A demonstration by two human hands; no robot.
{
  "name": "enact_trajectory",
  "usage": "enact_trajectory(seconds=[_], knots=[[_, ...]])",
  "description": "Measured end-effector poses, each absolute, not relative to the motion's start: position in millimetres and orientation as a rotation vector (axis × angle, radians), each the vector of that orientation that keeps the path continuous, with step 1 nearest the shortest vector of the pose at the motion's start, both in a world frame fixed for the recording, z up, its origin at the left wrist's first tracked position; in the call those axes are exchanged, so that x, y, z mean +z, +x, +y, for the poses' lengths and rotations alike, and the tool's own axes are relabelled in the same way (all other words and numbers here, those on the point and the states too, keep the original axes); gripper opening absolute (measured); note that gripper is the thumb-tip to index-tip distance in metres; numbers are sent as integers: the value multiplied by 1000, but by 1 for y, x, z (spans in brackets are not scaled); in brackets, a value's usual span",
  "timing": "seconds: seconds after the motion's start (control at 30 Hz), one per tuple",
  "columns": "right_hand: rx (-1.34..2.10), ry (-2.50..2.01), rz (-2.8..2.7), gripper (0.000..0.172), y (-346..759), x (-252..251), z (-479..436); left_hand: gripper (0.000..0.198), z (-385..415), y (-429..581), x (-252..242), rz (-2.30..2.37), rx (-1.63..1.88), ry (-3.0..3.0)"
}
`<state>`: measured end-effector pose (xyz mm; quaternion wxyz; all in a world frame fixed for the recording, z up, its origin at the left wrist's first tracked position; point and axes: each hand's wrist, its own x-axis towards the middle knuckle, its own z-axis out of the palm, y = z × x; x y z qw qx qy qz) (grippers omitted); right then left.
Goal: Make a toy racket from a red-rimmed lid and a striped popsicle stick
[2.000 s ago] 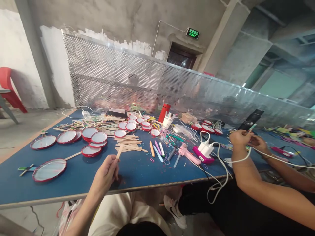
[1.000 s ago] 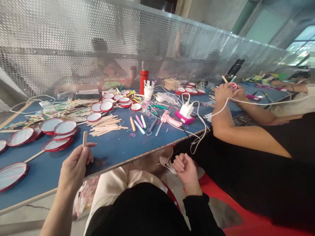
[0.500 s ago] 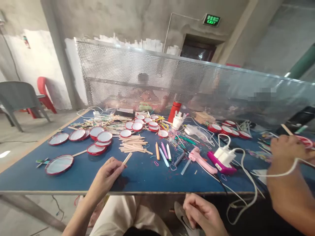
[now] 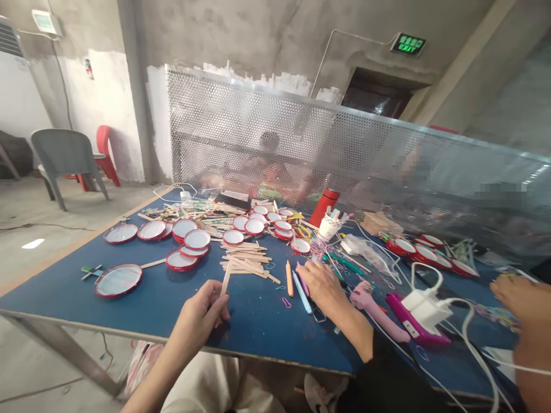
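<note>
From the stick pile (image 4: 245, 261) mid-tabletop (image 4: 163, 298), I read leftward first: red-rimmed lids (image 4: 185, 235) lie flat, mostly stacked or overlapping. Just nearer than the pile, my left hand (image 4: 202, 315) pinches a wooden stick (image 4: 225, 282) upright, probably for inspection. Right of it my right hand (image 4: 321, 281) rests palm down, fingers loosely together, on the scattered markers (image 4: 297, 281) (holding nothing I can see). Beyond, a paper cup (image 4: 329, 226) holds what look like white stubs.

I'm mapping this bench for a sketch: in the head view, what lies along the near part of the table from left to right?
Red-rimmed mirror on a stick → left hand holding a wooden stick → orange pen → right hand → pink glue gun → white charger.
</note>
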<state>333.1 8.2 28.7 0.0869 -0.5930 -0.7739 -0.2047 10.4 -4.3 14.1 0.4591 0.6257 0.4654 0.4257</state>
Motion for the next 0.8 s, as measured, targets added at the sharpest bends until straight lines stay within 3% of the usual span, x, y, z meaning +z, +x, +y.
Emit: enact_trajectory(seconds=[0.33, 0.63, 0.73, 0.8], knots=[[-840, -1571, -2513, 24, 342, 36, 27, 33, -4, 0, 26, 1125, 1093, 1760], [-831, -1506, -1919, 23, 346, 57, -1, 26, -6, 4, 26, 1016, 859, 1650], [-598, -1423, -1774, 22, 312, 62, -22, 22, -7, 6, 27, 1087, 819, 1709], [-73, -1255, -1532, 17, 277, 60, -36, 20, -8, 7, 28, 1116, 806, 1756]])
